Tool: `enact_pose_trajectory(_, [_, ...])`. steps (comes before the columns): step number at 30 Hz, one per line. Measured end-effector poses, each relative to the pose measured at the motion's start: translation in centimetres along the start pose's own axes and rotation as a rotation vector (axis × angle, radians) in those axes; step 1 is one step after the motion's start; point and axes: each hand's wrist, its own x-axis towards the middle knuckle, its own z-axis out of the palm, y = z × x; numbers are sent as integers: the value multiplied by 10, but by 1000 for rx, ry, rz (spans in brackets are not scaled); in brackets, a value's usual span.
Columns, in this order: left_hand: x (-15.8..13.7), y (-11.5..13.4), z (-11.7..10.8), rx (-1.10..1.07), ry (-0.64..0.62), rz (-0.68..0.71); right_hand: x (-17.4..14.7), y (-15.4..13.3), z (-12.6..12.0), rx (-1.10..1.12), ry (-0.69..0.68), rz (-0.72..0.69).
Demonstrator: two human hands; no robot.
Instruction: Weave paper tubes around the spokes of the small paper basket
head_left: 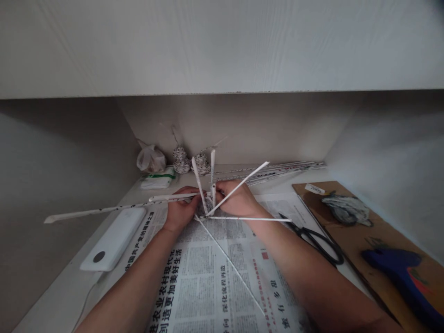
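Between my two hands is a small weaving of rolled paper sticks (239,188), its white ends fanning out upward, left, right and toward me. My left hand (182,210) is closed on its left side, where long sticks run out to the left. My right hand (236,199) grips the far right side, with fingers partly hidden behind the upright sticks. The woven middle is dark and mostly covered by my fingers. Underneath lies a spread newspaper (204,277). Black-handled scissors (319,243) rest beside my right forearm.
Two woven gourd shapes (181,161) stand at the back, near a plastic bag (151,159) and a tissue pack (157,179). Loose paper sticks (284,171) lie back right. A white power bank (114,240) is left. Cardboard (333,194) at right bears a blue glue gun (391,263).
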Motion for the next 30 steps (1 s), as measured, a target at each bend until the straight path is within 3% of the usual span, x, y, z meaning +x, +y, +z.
enact_pose_trajectory(11, [0,-7,0,12,-7,11,3,10,0,161,-14,-38])
enact_pose_trajectory(19, [-2,-3,1,12,-2,-4,6,12,1,132,7,3])
enact_pose_trajectory(30, [-2,-4,2,19,15,2,4,10,6,65,51,-45])
